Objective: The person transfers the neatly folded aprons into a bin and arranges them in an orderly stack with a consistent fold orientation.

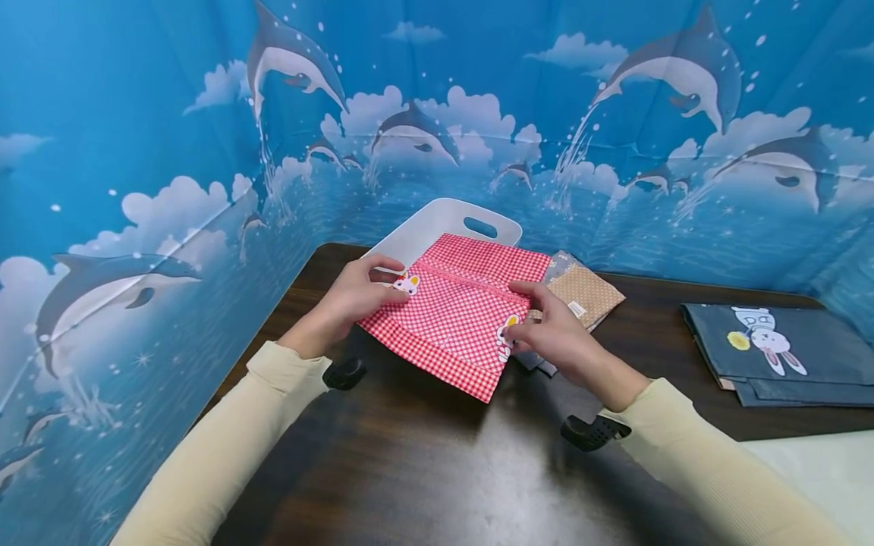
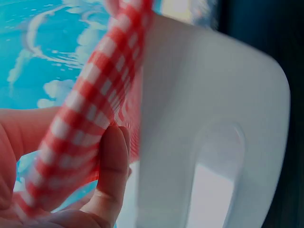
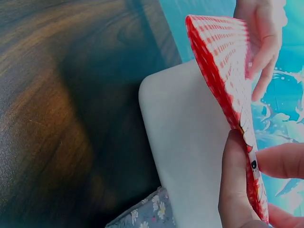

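Both hands hold up a folded red-and-white checked cloth (image 1: 454, 315) with rabbit figures near its sides. My left hand (image 1: 358, 296) pinches its left edge between thumb and fingers, beside one rabbit. At the right edge, my right hand (image 1: 560, 334) grips the cloth over the other rabbit, thumb on the near face. Seen from the right wrist, the cloth (image 3: 228, 71) is a thin fold, tilted between thumb and fingers. Behind and partly under it in the head view stands a white plastic bin (image 1: 447, 214) with a handle slot; the cloth hides much of it.
To the right of the bin lies a folded tan dotted cloth (image 1: 586, 294) with grey floral fabric (image 3: 151, 210). Farther right is a folded dark cloth (image 1: 717, 341) with a rabbit print. The dark wooden table (image 1: 410, 455) meets a dolphin-print curtain (image 1: 437, 174) along its back and left.
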A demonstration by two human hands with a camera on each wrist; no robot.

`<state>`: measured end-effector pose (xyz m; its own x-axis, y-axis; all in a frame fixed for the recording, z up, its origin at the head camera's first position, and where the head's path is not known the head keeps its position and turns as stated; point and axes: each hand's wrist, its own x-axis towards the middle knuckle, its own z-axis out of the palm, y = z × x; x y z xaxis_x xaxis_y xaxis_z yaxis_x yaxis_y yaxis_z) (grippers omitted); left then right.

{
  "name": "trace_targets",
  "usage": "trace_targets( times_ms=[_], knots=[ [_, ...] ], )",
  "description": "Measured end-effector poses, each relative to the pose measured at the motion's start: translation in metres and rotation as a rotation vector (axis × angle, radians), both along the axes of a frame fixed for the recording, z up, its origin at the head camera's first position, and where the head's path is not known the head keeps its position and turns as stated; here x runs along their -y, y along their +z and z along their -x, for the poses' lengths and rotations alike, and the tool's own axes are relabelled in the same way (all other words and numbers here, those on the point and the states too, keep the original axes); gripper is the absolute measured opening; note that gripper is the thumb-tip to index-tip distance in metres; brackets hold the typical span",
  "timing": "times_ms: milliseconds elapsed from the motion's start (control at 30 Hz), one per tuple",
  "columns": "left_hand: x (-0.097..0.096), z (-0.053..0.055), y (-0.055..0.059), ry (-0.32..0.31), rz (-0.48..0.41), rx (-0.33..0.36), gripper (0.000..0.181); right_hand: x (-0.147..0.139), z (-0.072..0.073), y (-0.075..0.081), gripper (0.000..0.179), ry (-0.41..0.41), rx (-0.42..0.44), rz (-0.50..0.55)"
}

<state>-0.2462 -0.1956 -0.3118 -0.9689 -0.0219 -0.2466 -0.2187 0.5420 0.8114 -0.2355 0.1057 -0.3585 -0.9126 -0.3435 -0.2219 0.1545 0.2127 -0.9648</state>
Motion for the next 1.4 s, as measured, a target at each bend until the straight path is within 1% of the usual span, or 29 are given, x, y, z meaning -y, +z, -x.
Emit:
trace_targets(
  times_ms=[133,200,267,400,467,567,700,800,933,1167,1267,1400],
  knots=[
    [0.003,-0.006,0.007,0.004,-0.127,0.054,0.064,0.001,0.0,0.0,0.087,-0.022,-0.004,-0.018],
    [0.004,-0.008,0.009,0.002,-0.162,0.067,0.064,0.001,0.0,0.001,0.088,-0.032,-0.003,-0.025],
    [0.004,-0.01,0.009,-0.014,-0.176,0.064,0.064,0.001,0.001,0.001,0.087,-0.044,0.005,-0.022],
    [0.006,-0.014,0.009,-0.065,-0.185,0.049,0.068,0.0,0.001,0.001,0.086,-0.054,0.018,-0.006],
    [0.006,-0.017,0.009,-0.091,-0.196,0.048,0.072,-0.001,0.001,0.001,0.082,-0.056,0.013,-0.006],
    [0.007,-0.02,0.009,-0.111,-0.193,0.042,0.074,-0.002,0.003,0.001,0.075,-0.067,0.001,-0.011],
    [0.007,-0.02,0.007,-0.095,-0.175,0.033,0.072,-0.003,0.006,0.0,0.07,-0.09,0.019,0.012],
    [0.008,-0.02,0.006,-0.076,-0.168,0.038,0.071,-0.004,0.01,-0.001,0.068,-0.106,0.045,0.049],
    [0.011,-0.019,0.006,-0.06,-0.162,0.043,0.071,-0.007,0.016,-0.002,0.07,-0.119,0.051,0.082],
    [0.011,-0.016,0.005,-0.06,-0.178,0.056,0.071,-0.012,0.028,-0.003,0.073,-0.106,0.072,0.117],
    [0.011,-0.015,0.005,-0.059,-0.177,0.057,0.072,-0.012,0.03,-0.003,0.073,-0.105,0.082,0.14],
    [0.01,-0.014,0.005,-0.056,-0.152,0.057,0.073,-0.011,0.031,-0.003,0.072,-0.101,0.085,0.172]
  ],
)
